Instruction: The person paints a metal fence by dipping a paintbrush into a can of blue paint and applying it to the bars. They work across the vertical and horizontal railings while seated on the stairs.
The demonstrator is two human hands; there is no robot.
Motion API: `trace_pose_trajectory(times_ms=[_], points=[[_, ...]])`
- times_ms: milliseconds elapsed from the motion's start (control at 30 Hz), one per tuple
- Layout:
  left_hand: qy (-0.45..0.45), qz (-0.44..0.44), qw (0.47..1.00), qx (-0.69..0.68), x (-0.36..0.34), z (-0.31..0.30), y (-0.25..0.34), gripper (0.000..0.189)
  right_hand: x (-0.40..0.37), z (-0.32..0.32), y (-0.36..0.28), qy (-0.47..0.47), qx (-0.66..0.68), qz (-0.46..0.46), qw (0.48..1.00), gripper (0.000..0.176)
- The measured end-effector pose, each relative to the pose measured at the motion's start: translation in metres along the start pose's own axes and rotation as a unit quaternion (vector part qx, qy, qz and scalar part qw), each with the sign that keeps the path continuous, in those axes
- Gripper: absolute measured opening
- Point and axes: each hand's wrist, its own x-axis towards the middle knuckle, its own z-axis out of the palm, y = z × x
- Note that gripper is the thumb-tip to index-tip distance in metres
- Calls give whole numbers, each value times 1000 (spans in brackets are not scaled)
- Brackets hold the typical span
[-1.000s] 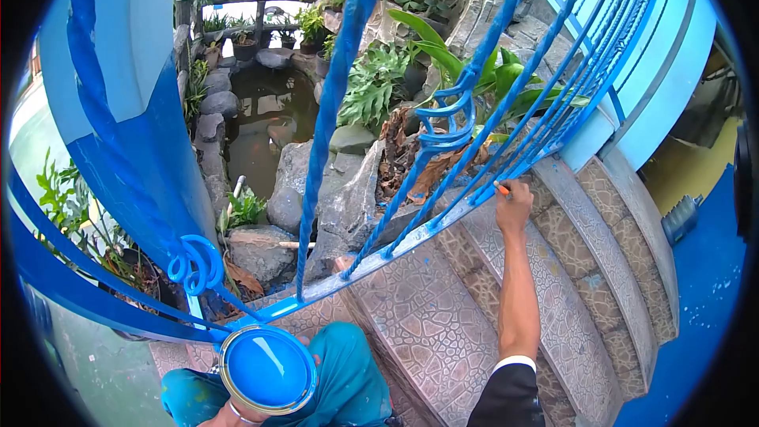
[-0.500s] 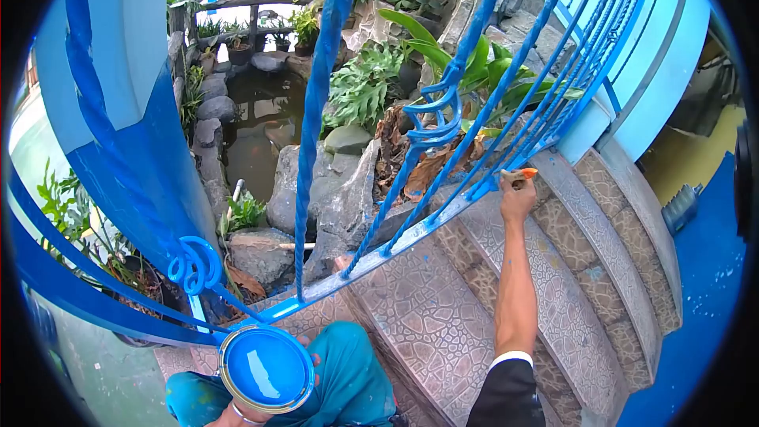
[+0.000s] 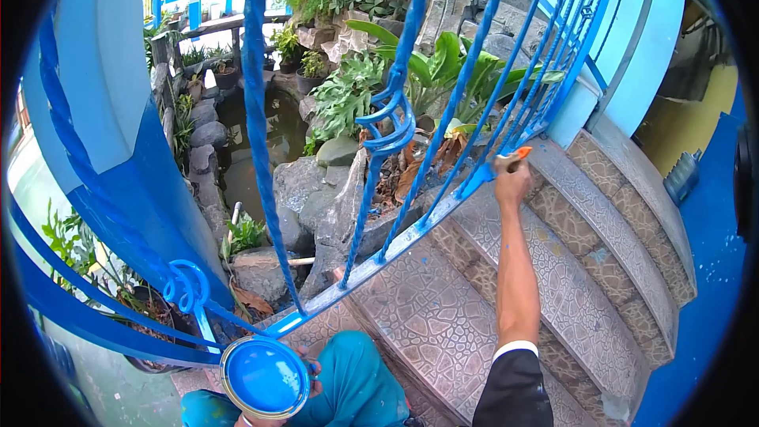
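My right hand, at the end of an outstretched arm, is closed around a paintbrush whose orange handle end sticks out above the fingers. Its bristles are mostly hidden by the hand and lie at the blue bottom rail of a twisted-bar railing. That rail shows pale, worn stretches nearer to me and fresher blue beside the brush. Low in the view, my left hand grips a round paint can from beneath and the side. Bright blue paint fills it to near the rim.
Curved stone-patterned steps descend on the right beside a blue floor. Behind the bars lie rocks, leafy plants and a murky pond. A blue curled scroll stands by the can. My teal-clad knee is bent nearby.
The view has shifted slightly, so the railing appears further left. My right hand has moved a little up along the rail with the paintbrush. The paint can stays in my left hand.
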Motion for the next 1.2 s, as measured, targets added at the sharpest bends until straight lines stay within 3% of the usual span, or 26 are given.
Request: trace_pose_trajectory(times_ms=[100, 233, 333, 433, 533, 633, 733, 800, 833, 900, 933, 967, 1067, 1100, 1167, 1200], points=[[-68, -31, 997, -7, 12, 52, -19, 55, -11, -5, 6, -56, -36, -16, 998, 23], [-29, 51, 984, 171, 9, 33, -25, 54, -17, -11, 18, 86, 52, -7, 995, 23], [-18, 93, 962, 258, -2, 23, -22, 55, -38, -13, 30, 79, 14, -87, 993, 22], [-13, 132, 936, 326, -6, 23, -23, 55, -77, -19, 28, 3, -69, -188, 980, 22], [-2, 167, 913, 372, -10, 21, -23, 56, -117, -25, 15, -27, 4, -142, 990, 18], [20, 202, 892, 403, -11, 20, -25, 57, -118, -23, 13, 37, 148, 86, 985, 16], [18, 200, 890, 410, -9, 20, -23, 59, -79, -6, 65, 183, 188, 112, 959, 18], [3, 172, 897, 407, -5, 23, -20, 61, -57, -3, 70, 228, 229, 140, 936, 18], [-20, 156, 906, 392, -3, 30, -21, 61, -49, 3, 79, 238, 233, 141, 932, 18], [-21, 95, 971, 221, 3, 37, -14, 62, -46, 7, 90, 232, 266, 187, 917, 17], [-20, 63, 989, 130, 5, 41, -13, 62, -50, 12, 94, 229, 254, 167, 925, 17], [-44, 57, 989, 129, 5, 44, -16, 62, -57, 17, 95, 226, 242, 146, 932, 18], [90, 43, 984, -149, 4, 16, 7, 61, -98, 15, 72, 186, 234, 135, 945, 19], [80, 82, 993, -5, 6, 13, 6, 61, -117, 10, 63, 165, 240, 144, 946, 19], [52, 152, 946, 282, 9, 12, -1, 61, -142, -4, 53, 137, 253, 161, 944, 19], [21, 142, 938, 315, 8, 17, -6, 61, -152, -9, 53, 131, 262, 168, 941, 19]])
